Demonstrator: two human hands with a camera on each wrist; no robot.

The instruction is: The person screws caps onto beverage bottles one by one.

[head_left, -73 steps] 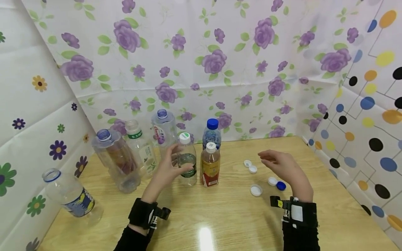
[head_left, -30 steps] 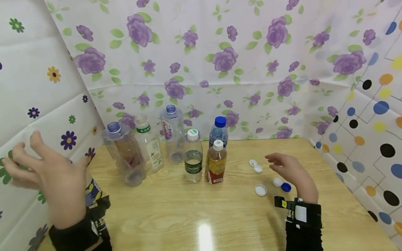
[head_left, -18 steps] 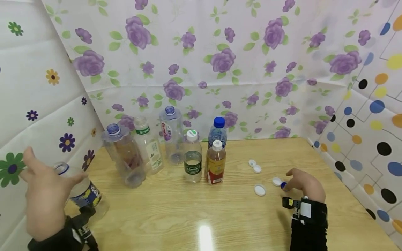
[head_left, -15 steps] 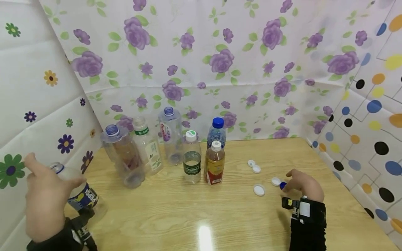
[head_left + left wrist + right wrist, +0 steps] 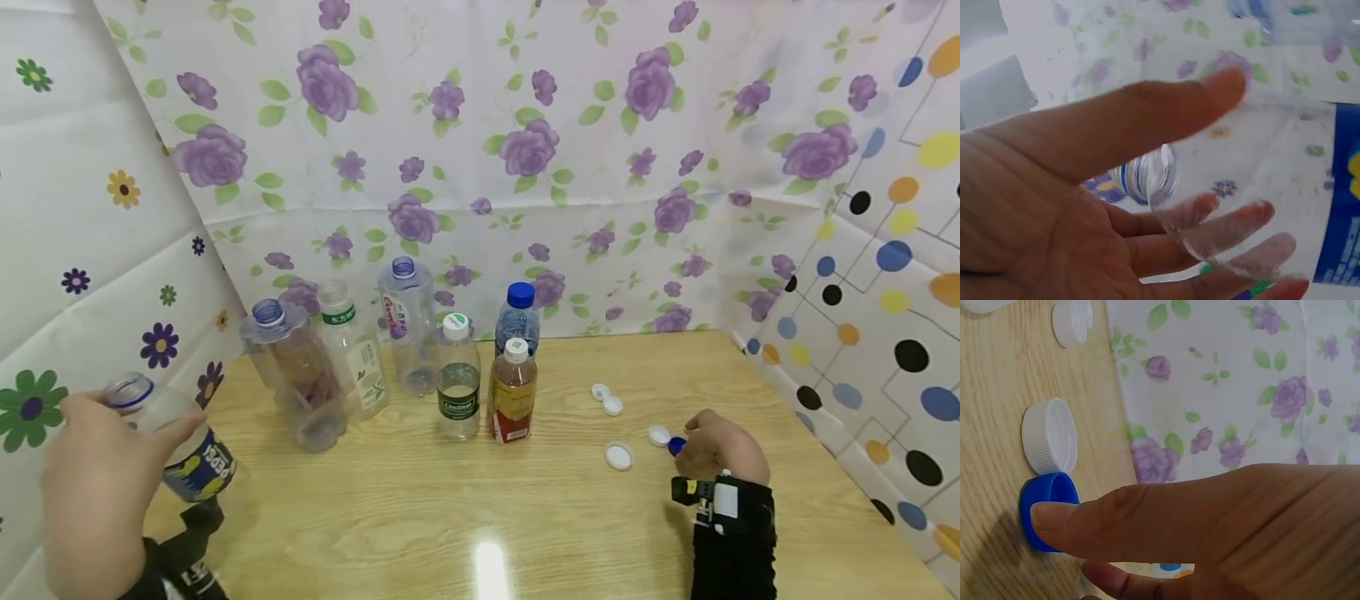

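At the left, my left hand (image 5: 108, 492) holds a clear Pepsi bottle (image 5: 198, 467) with a blue label and an uncapped, blue-ringed neck. In the left wrist view, the thumb lies across the near side of the bottle (image 5: 1260, 181), and the other fingers show through the plastic behind it. On the right, my right hand (image 5: 727, 450) pinches a blue bottle cap (image 5: 677, 446). The right wrist view has the thumb on the side of this cap (image 5: 1038, 494), which touches a white cap (image 5: 1050, 437); the far side of the grip is hidden.
Three uncapped bottles stand at the back left, including a large clear one (image 5: 300, 383). Capped ones are mid-table: a Cestbon bottle (image 5: 459, 392), a red-labelled drink (image 5: 513, 396) and a blue-capped bottle (image 5: 517, 321). White caps (image 5: 618, 456) lie right of them.
My left hand has left the Cestbon bottle, swung to the far left and taken hold of the Pepsi bottle, which has shifted slightly. My right hand has lowered onto the blue cap.
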